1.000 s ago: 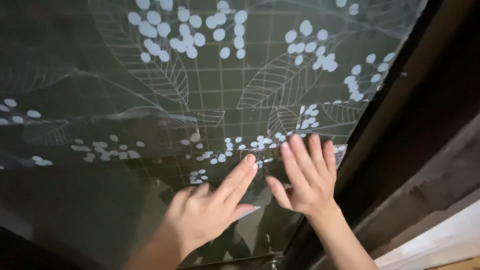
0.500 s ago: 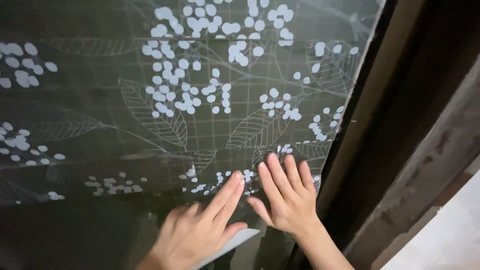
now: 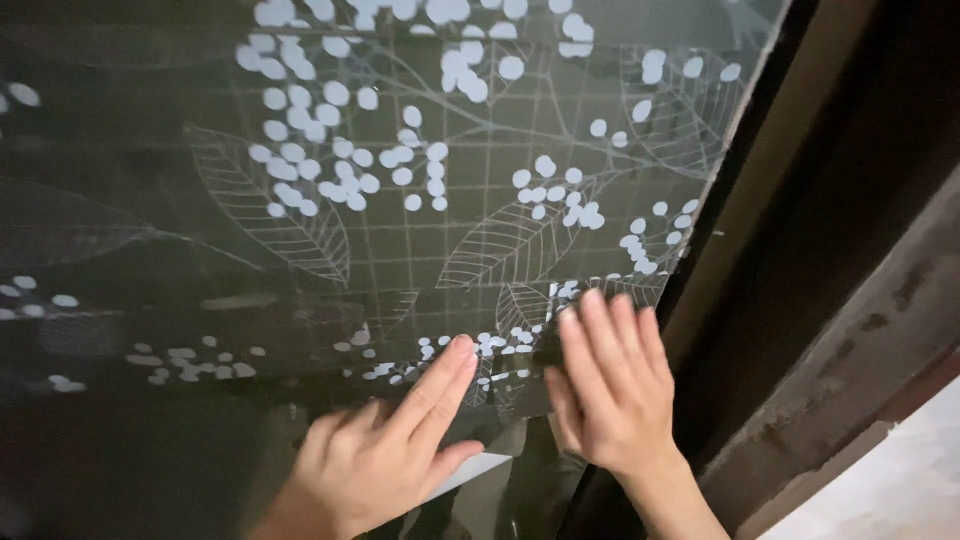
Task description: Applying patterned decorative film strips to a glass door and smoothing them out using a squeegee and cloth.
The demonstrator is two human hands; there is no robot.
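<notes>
Item: patterned film (image 3: 430, 190), dark and see-through, printed with pale leaves, round white berries and a faint grid; we have it laid against a window pane, covering nearly the whole view from the top edge down to the lower middle

Position of film: its right edge runs on a slant just beside the dark window frame (image 3: 800, 210); its lower edge lies loose around our fingertips, and below it a strip of bare glass (image 3: 520, 490) shows between our two hands

Left hand (image 3: 385, 455): grip released, holding nothing; index and middle fingers stretched out and pressed flat on the lower part of the film, the other fingers curled under

Right hand (image 3: 610, 385): grip released, holding nothing; all four fingers together and flat on the film near its lower right corner, close to the frame

Beyond the frame: a rough grey wall (image 3: 860, 350) and a pale surface (image 3: 890, 490) at the lower right

Handling note, as we judge it: we keep the fingers flat and not on their tips, so that the sheet does not crease; we press from the middle of the film outward toward the free lower edge, so that trapped air has a way out; we let one hand pin the sheet while the other strokes, and we watch that the right edge stays in line with the frame

Risk: the lower edge may fold under our fingers
</notes>
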